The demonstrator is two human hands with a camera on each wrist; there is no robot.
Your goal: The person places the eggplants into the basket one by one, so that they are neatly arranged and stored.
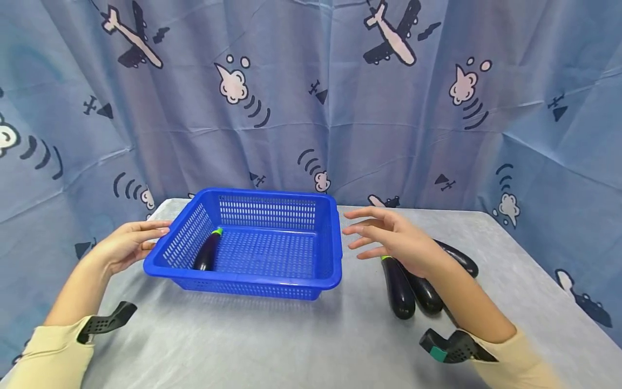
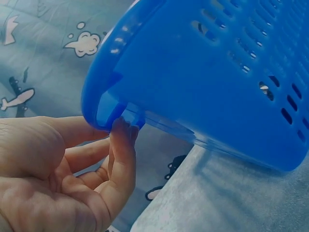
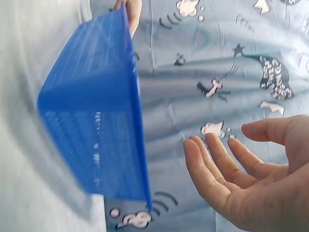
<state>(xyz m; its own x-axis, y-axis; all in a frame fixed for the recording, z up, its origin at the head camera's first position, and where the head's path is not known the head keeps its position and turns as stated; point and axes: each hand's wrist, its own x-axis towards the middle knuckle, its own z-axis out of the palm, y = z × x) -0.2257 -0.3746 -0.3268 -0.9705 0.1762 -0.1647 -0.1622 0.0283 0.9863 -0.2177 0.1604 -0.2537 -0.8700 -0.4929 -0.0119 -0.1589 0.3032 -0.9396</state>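
A blue plastic basket (image 1: 264, 282) with slotted walls stands near the middle of the table. One dark eggplant (image 1: 208, 252) with a green stem end lies inside along its left wall. My left hand (image 1: 127, 244) is at the basket's left rim; in the left wrist view, thumb and fingertips pinch the rim's lip. Off the right rim hovers my right hand (image 1: 389, 233), fingers spread and slightly bent, holding nothing. In the right wrist view, a gap shows between its fingertips (image 3: 192, 152) and the basket.
Several eggplants (image 1: 399, 289) lie on the table right of the basket, partly hidden under my right forearm. The pale grey table (image 1: 233, 346) ends at a blue printed curtain (image 1: 291, 108) behind and at both sides. Black wrist mounts (image 1: 457, 346) sit on both cuffs.
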